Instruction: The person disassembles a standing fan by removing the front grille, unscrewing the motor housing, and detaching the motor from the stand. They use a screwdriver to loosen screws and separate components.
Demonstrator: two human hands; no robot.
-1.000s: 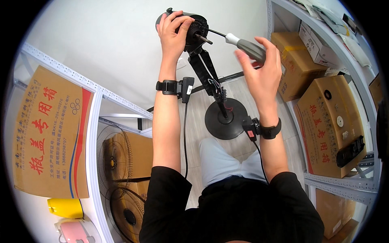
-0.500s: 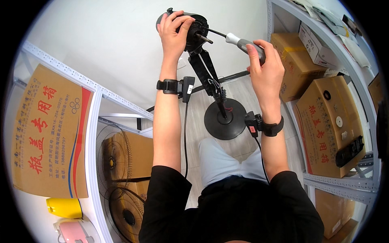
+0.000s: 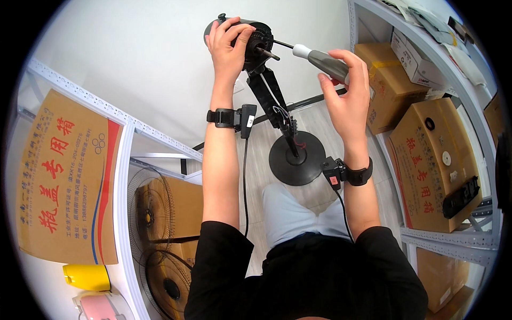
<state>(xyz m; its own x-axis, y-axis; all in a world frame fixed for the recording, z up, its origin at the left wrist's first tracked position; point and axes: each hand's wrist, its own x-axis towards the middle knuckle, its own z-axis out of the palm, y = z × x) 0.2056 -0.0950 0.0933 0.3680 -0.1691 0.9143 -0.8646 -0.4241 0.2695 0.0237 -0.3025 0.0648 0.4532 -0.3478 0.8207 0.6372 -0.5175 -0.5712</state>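
A black fan motor head (image 3: pixel 257 42) sits atop a black stand whose pole (image 3: pixel 277 109) runs down to a round black base (image 3: pixel 296 158) on the floor. My left hand (image 3: pixel 228 45) wraps around the back of the motor head. My right hand (image 3: pixel 346 90) holds a grey-handled screwdriver (image 3: pixel 325 61); its thin shaft points left, with the tip at the front of the motor beside the bare spindle. Both wrists carry black bands with small devices and cables.
Grey metal shelving stands on both sides. Cardboard boxes (image 3: pixel 432 160) fill the right shelves, and a large box (image 3: pixel 64 181) sits on the left shelf. Wire fan grilles (image 3: pixel 152 213) lean below left. A yellow cup (image 3: pixel 88 277) and a pink object are at lower left.
My right hand has shifted its grip along the screwdriver handle, and the tool stays pointed at the motor. My left hand has kept its hold on the motor head.
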